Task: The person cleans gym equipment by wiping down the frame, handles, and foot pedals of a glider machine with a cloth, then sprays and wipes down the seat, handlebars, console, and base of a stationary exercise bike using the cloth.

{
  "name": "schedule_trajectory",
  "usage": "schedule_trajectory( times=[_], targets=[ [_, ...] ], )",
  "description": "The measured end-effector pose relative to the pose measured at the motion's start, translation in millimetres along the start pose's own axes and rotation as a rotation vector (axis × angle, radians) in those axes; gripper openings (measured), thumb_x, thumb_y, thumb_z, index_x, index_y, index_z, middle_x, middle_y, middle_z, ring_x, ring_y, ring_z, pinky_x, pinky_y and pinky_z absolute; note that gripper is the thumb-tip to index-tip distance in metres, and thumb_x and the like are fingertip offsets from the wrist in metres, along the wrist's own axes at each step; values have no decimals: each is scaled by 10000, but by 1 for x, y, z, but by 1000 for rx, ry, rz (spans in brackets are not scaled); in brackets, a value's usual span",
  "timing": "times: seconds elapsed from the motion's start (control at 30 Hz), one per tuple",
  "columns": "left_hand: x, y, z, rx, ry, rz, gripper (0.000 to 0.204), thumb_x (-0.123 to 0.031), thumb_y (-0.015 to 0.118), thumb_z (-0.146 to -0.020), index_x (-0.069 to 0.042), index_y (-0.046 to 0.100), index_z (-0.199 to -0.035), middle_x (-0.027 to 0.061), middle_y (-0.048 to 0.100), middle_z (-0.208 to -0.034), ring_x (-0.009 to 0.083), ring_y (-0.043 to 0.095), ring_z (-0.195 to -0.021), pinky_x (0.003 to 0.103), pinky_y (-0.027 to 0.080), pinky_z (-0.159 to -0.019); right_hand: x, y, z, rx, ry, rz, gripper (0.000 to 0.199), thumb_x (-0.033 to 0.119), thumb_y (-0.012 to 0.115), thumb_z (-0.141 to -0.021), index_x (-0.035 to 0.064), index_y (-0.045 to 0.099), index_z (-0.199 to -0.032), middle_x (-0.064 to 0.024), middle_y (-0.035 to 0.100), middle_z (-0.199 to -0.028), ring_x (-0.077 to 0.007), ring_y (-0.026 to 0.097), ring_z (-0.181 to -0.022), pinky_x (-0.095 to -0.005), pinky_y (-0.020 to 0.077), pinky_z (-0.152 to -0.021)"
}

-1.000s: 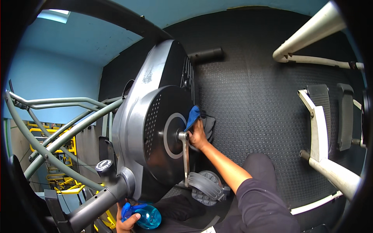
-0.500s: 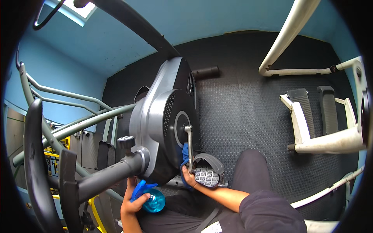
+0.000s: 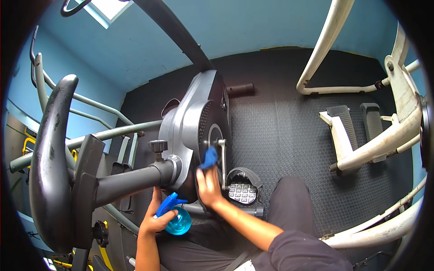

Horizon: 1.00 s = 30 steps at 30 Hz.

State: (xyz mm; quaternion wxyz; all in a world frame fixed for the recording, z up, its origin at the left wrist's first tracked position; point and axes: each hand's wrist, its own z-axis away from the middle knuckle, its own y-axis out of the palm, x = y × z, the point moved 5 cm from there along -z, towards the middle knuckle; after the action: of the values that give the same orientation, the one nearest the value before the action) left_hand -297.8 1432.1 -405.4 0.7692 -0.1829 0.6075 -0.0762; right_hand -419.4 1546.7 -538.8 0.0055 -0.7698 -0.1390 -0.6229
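My left hand grips a spray bottle with a blue trigger head and clear blue body, just below the seat post of an exercise bike. One finger reaches up beside that post. A blue cloth is under the fingertips of my right hand, pressed against the round grey-black housing of the bike. Right of the cloth stand the metal crank arm and the strapped pedal, both apart from my hand.
The black bike seat juts in at the left, with an adjusting knob on its post. White-framed equipment with foot plates stands at right. Green-grey tubing runs behind the bike. Dark textured matting covers the floor.
My right hand has left the area behind the pedal and crank, moving up and left onto the housing with the cloth. My left hand keeps holding the spray bottle. The view has shifted slightly.
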Motion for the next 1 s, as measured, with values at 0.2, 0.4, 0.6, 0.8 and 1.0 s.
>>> schedule_trajectory(
  times=[0.2,0.4,0.6,0.8,1.0],
  targets=[
    [-2,-3,1,14,-9,8,1136,-6,664,-723,12,-45,-1610,186,155,-1663,257,112,-1551,341,178,-1206,-47,11,-76,-26,569,-33,858,599,330,-1033,-50,194,-1577,-253,158,-1660,-408,78,-1552,-458,121,-1254],
    [-1,-1,5,8,-39,-11,1160,-18,669,-713,-59,-44,-1627,160,258,-1588,243,262,-1451,338,287,-1136,-80,30,-70,62,707,64,815,595,247,-1047,9,151,-1605,-215,68,-1686,-395,47,-1559,-537,60,-1246],
    [19,-8,-2,40,2,-112,1185,-8,668,-703,-133,-41,-1644,112,364,-1502,206,407,-1322,311,374,-1046,-82,1,-113,-55,362,44,862,617,315,-1031,-39,202,-1579,-291,175,-1641,-401,130,-1542,-470,109,-1252],
    [13,-10,9,-35,-6,-77,1191,-1,663,-696,-121,-52,-1641,123,324,-1572,226,353,-1422,336,333,-1114,-34,24,9,-47,645,-77,874,604,373,-1019,-61,222,-1565,-314,197,-1624,-461,153,-1518,-512,97,-1240],
    [2,-3,0,23,-11,22,1128,-10,692,-737,-32,-1,-1627,175,164,-1668,217,192,-1518,324,297,-1154,77,13,-50,56,-182,389,602,313,572,-951,76,471,-1495,-175,326,-1621,-457,168,-1523,-581,152,-1211]
  ],
)
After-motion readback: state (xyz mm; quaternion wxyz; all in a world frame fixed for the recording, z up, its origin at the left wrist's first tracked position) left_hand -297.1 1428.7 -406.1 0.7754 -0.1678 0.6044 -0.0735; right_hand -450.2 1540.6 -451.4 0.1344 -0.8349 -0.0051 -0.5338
